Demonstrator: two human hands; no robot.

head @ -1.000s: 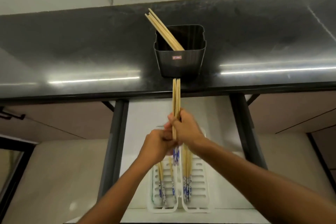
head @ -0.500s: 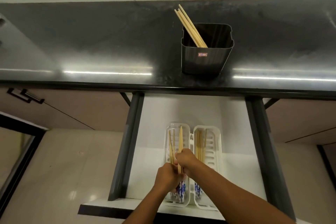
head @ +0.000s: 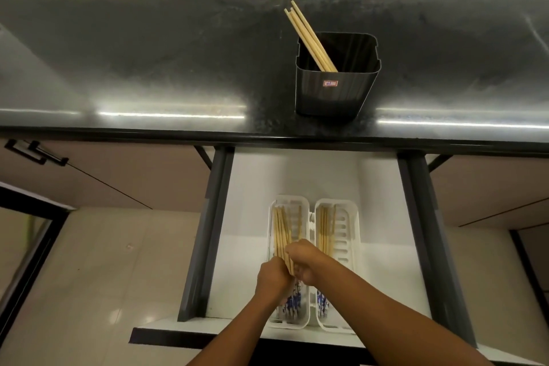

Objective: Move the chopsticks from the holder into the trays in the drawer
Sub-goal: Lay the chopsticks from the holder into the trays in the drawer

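Lowered now, both hands grip smooth wooden chopsticks — inside slotted white tray.

Seen from above: dark countertop with black holder at 1 o'clock, a few wooden chopsticks leaning toward 11 inside. Below, open white drawer with two white trays side by side at 6 o'clock. Left hand and right hand touching over the left tray, gripping a bundle of chopsticks pointing toward 12.

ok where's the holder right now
Head view: the holder stands on the black counter, right of centre near its front edge, above the open drawer.
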